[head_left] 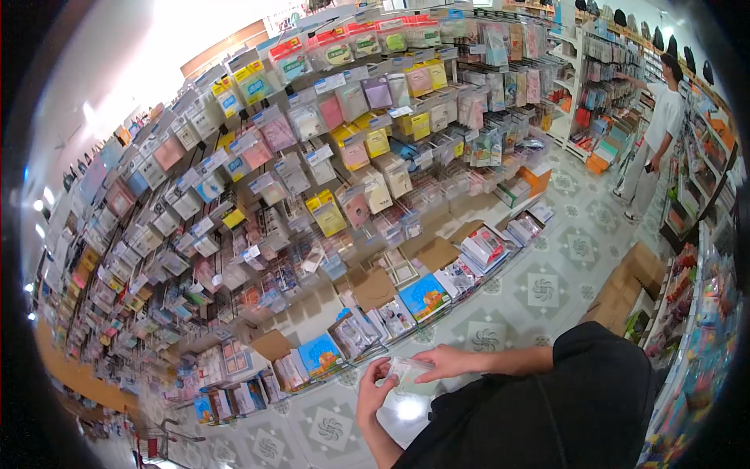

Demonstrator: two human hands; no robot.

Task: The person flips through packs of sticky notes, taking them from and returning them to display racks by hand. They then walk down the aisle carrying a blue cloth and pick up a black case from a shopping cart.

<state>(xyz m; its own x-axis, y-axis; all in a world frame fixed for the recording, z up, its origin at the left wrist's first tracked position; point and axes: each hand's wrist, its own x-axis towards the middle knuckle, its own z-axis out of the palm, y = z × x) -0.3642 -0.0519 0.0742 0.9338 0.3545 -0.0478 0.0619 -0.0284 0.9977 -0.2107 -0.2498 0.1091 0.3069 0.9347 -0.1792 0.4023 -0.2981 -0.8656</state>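
A small clear packet (408, 370) sits between both hands over the tiled floor (330, 428). The left hand (372, 391) curls nearly closed on one end; the right hand (444, 362) pinches the other, probably to steady it. Packs hang in rows on the rack (312, 187), likely so their fronts show.

Patterned tile floor (541, 289), brown cardboard box (619, 293), person in white shirt (664, 117)

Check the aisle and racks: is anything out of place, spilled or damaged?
Brown cardboard lies on the tiled floor beside the right-hand shelving, partly in the walkway, like packaging left out. The bright floor patch looks like glare, not a spill. The held packet is too small to judge for damage.
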